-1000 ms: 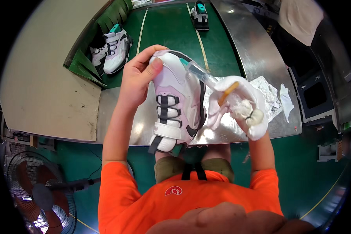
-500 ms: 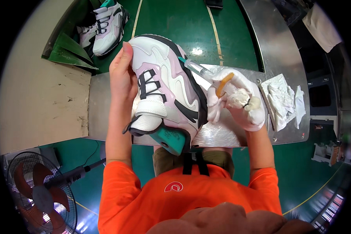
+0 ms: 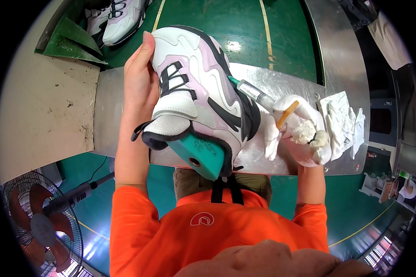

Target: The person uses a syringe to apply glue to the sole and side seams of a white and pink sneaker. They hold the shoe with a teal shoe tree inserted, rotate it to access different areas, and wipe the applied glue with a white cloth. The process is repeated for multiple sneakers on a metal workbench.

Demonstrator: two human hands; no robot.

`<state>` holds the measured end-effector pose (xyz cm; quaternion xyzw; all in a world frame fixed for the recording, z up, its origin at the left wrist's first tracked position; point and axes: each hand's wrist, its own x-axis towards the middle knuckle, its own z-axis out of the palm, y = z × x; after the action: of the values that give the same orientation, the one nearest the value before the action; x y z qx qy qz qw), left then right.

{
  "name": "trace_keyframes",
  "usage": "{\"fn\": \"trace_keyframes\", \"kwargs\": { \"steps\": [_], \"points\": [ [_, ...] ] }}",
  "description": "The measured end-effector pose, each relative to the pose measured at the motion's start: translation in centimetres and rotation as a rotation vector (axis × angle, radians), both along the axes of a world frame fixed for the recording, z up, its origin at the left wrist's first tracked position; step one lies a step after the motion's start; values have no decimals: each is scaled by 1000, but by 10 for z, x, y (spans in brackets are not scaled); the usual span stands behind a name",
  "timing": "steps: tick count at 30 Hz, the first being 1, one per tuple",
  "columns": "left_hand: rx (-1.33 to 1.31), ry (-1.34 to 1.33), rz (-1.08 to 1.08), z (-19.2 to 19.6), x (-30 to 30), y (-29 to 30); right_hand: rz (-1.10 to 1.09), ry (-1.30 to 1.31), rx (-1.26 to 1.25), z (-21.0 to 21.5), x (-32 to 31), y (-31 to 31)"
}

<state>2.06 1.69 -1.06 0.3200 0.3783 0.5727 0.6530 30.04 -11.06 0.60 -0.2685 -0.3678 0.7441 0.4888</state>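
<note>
Hands full: left hand (image 3: 141,83) gripping sneaker (image 3: 196,92), gloved right hand (image 3: 298,127) pinching syringe (image 3: 254,92); rags (image 3: 344,120) alongside.

Left hand (image 3: 138,85) bare, fingers curled gripping, right hand (image 3: 296,131) (white-gloved) clenched

Not much room over the tabletop (image 3: 289,85) really: the big sneaker (image 3: 196,92) fills the middle, pinned between the left hand (image 3: 138,83) and the gloved right hand (image 3: 296,129) with its syringe (image 3: 254,92). Rags (image 3: 344,117) clutter the right end. Only the strip behind, toward the green floor (image 3: 245,23), looks passable.
</note>
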Motion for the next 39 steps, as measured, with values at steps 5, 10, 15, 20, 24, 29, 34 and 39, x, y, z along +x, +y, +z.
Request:
{"fn": "trace_keyframes", "kwargs": {
  "steps": [5,10,15,20,24,29,34,39],
  "points": [
    [-56,8,27,2,1,-1,-3,35,-9,-3,6,-6],
    [-63,-5,8,3,3,-2,-27,84,2,-10,10,-8],
    [-46,-19,28,-3,2,0,4,124,38,-20,14,-8],
    [-66,-45,23,-3,1,0,-35,195,119,-30,15,-9],
    [-57,-109,21,-13,1,8,-51,334,238,-40,28,-10],
    [-33,-112,-23,-3,18,32,-443,47,314,-36,52,-43],
    [174,98,331,19,1,135,-820,-384,173,-42,60,-90],
    [-10,1151,821,-95,-139,245,-1034,-723,138,-80,53,-108]
  ]
}}
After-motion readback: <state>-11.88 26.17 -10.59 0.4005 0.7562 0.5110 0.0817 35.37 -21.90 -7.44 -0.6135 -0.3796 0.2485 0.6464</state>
